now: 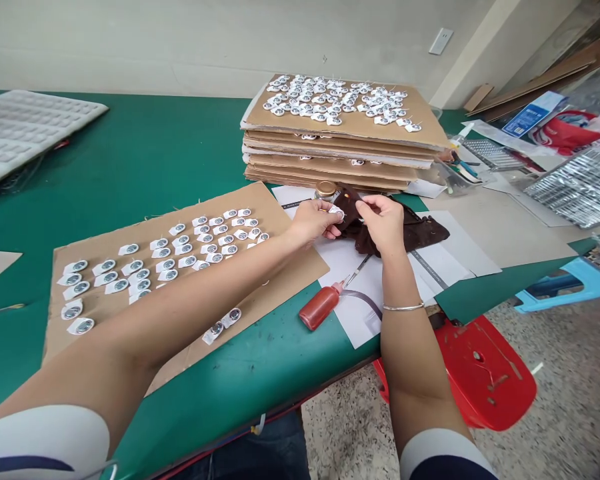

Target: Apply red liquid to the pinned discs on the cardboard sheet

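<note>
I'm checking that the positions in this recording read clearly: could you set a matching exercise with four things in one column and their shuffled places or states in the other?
1. Red bottle
2. Cardboard stack
3. Brown cloth
4. Left hand

A. Crumpled on white papers
B. Pinching a small white piece
C. Near the front edge of the green table
D. Topped with many small discs

Pairs: 1-C, 2-D, 3-A, 4-B

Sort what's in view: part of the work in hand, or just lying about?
Likely in use:
left hand, holding a small white-tagged piece
right hand, beside it
cardboard sheet bearing similar pieces
red bottle, perhaps

Likely lying about:
white tray
silvery sheet
blue-and-white packet
red stool
</note>
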Demonstrator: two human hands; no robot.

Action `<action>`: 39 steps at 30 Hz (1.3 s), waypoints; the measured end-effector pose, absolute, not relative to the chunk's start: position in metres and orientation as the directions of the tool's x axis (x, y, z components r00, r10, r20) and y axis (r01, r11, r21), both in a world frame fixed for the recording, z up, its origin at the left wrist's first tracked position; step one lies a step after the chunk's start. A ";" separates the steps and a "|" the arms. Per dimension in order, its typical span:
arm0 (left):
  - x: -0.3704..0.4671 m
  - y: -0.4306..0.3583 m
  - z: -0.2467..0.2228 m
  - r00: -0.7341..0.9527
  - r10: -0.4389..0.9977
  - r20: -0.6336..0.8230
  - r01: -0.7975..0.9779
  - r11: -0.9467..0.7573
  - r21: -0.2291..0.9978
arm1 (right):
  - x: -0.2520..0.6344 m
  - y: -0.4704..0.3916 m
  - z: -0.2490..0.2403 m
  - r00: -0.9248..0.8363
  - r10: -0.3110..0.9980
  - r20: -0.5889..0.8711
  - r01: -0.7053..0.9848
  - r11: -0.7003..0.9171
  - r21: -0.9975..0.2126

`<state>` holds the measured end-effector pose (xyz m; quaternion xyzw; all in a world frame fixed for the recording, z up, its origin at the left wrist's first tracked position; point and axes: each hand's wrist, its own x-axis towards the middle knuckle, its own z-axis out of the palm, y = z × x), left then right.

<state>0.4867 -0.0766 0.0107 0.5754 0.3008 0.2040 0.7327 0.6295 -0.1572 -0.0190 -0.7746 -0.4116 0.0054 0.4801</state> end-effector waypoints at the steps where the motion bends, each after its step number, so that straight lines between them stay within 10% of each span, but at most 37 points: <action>1: 0.486 -0.076 0.010 0.735 0.650 -0.196 0.047 0.239 0.970 | 0.624 -0.158 -0.016 0.634 0.685 0.359 0.584 -0.121 -0.802; 9: 0.481 -0.071 0.006 0.705 0.700 -0.117 0.105 0.060 0.993 | 0.609 -0.160 -0.011 0.490 0.863 0.125 0.275 -0.018 -0.961; 20: 0.475 -0.069 -0.001 0.694 0.719 0.022 0.188 -0.211 0.959 | 0.600 -0.159 -0.009 0.458 0.887 0.062 0.258 -0.066 -0.964; 34: 0.467 -0.070 0.002 0.704 0.710 0.033 0.216 -0.258 0.941 | 0.593 -0.156 -0.011 0.326 0.883 0.336 0.752 -0.027 -0.658; 39: 0.465 -0.071 0.000 0.682 0.727 0.078 0.167 -0.258 0.952 | 0.589 -0.153 -0.013 0.397 0.874 0.282 0.631 -0.037 -0.775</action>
